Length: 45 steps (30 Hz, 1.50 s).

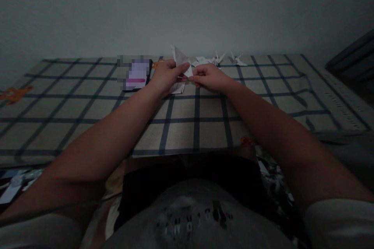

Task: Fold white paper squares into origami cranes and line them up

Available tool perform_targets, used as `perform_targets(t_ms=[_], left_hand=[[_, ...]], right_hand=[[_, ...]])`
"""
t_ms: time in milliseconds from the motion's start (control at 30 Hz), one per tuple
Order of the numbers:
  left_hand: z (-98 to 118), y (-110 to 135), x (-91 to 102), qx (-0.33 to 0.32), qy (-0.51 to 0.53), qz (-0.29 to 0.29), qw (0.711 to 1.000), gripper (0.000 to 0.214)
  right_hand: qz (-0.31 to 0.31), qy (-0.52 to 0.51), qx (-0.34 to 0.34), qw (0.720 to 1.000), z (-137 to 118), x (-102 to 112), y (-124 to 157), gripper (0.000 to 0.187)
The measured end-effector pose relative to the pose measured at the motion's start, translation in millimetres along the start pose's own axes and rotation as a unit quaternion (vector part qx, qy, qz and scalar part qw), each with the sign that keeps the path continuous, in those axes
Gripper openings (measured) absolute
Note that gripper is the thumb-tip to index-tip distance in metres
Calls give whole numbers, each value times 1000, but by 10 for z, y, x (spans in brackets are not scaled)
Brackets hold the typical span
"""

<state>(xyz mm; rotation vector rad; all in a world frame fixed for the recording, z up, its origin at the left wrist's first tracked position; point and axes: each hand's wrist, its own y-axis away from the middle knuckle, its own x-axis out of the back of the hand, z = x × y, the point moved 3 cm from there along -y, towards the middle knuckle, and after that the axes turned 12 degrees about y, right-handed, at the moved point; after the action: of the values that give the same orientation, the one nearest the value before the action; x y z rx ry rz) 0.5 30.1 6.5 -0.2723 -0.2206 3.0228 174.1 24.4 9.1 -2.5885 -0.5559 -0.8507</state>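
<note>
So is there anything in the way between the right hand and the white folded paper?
Nothing that I can see. The right hand has its fingertips at the lower edge of the folded paper, which the left hand holds. The phone lies off to the left.

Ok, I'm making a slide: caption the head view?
Left hand and right hand hold folded paper over checked tablecloth.

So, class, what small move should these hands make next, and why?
Probably press a crease at the folded paper's lower corner: the left hand holds the paper, while the right hand has its fingertips at that corner.
</note>
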Motion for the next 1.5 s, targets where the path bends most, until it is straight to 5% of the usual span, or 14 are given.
perform_targets(t_ms=[367,533,767,1100,1267,1500], left_hand=[[-7,-28,34,-26,8,4,1000,35],[24,-12,42,-36,-8,-37,999,33],[45,76,1,-2,-67,-77,995,26],[9,98,3,30,-162,-122,979,42],[2,69,12,12,-103,-96,990,30],[83,134,-39,29,-112,-134,984,22]], right_hand=[[-22,-5,22,999,-6,8,-2,35],[7,-75,12,997,17,-7,-36,42],[37,-133,-17,990,78,1,-76,23],[65,-61,27,996,55,58,-76,36],[82,-94,-7,992,47,79,-85,40],[91,-102,-5,991,78,56,-88,52]])
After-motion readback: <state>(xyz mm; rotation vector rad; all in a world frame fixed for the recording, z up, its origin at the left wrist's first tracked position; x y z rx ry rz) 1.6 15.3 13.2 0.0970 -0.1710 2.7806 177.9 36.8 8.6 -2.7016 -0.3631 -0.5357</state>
